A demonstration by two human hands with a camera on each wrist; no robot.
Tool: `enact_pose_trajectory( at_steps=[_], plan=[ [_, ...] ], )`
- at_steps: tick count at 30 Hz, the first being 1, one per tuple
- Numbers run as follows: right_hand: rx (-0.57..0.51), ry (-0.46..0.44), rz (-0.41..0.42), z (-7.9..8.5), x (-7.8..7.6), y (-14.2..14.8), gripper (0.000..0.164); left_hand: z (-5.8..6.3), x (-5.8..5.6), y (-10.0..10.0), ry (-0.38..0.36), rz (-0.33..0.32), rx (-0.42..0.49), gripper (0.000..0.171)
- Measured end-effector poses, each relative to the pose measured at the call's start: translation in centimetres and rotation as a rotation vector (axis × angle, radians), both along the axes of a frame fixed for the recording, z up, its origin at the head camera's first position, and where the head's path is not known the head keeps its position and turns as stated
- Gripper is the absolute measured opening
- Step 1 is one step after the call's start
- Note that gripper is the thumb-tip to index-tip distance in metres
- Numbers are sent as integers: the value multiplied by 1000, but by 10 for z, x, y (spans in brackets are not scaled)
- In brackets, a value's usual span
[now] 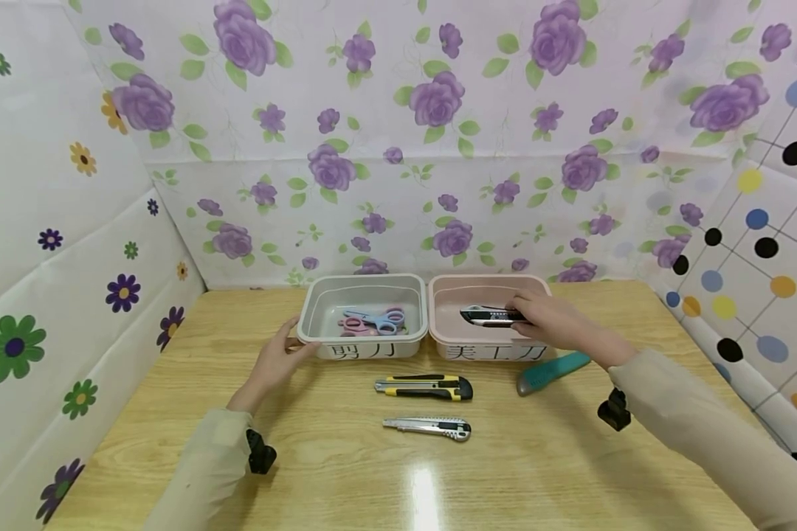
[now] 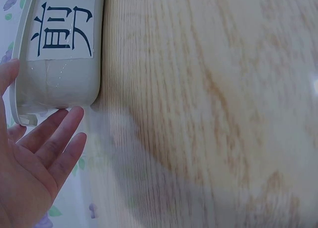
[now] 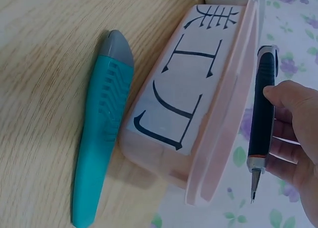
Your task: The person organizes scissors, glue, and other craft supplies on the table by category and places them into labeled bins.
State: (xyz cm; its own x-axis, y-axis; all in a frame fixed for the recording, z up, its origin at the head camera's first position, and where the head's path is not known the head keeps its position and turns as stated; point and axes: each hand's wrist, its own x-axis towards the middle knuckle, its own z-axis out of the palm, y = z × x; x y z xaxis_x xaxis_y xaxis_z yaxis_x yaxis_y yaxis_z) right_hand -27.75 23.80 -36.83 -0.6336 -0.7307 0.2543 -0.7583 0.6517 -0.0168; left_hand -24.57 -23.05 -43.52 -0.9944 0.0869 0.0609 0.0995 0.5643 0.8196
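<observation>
My right hand (image 1: 547, 318) pinches a black and silver utility knife (image 1: 488, 316) above the pink bin (image 1: 441, 333). In the right wrist view the thumb lies on the dark grip of the knife (image 3: 262, 104), and its narrow metal tip points down. My left hand (image 1: 282, 363) rests at the near left corner of the grey bin (image 1: 308, 324), with fairly straight fingers against its end and the thumb by the rim. Inside the grey bin lie blue scissors (image 1: 375, 318) and pink scissors (image 1: 359, 327).
On the wooden table (image 1: 345, 472) lie a yellow and black utility knife (image 1: 425, 387) and a silver one (image 1: 428, 426) before the bins. A teal cutter (image 1: 551, 371) lies right of them, below my right forearm. Flowered cloth (image 1: 385, 199) hangs behind.
</observation>
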Motion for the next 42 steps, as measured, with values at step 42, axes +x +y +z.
enact_pose_trajectory(
  at_steps=[42],
  plan=[
    [-25, -153, -48, -32, -37, -20, 10, -3, 0, 0, 30, -2, -10, 75]
  ],
)
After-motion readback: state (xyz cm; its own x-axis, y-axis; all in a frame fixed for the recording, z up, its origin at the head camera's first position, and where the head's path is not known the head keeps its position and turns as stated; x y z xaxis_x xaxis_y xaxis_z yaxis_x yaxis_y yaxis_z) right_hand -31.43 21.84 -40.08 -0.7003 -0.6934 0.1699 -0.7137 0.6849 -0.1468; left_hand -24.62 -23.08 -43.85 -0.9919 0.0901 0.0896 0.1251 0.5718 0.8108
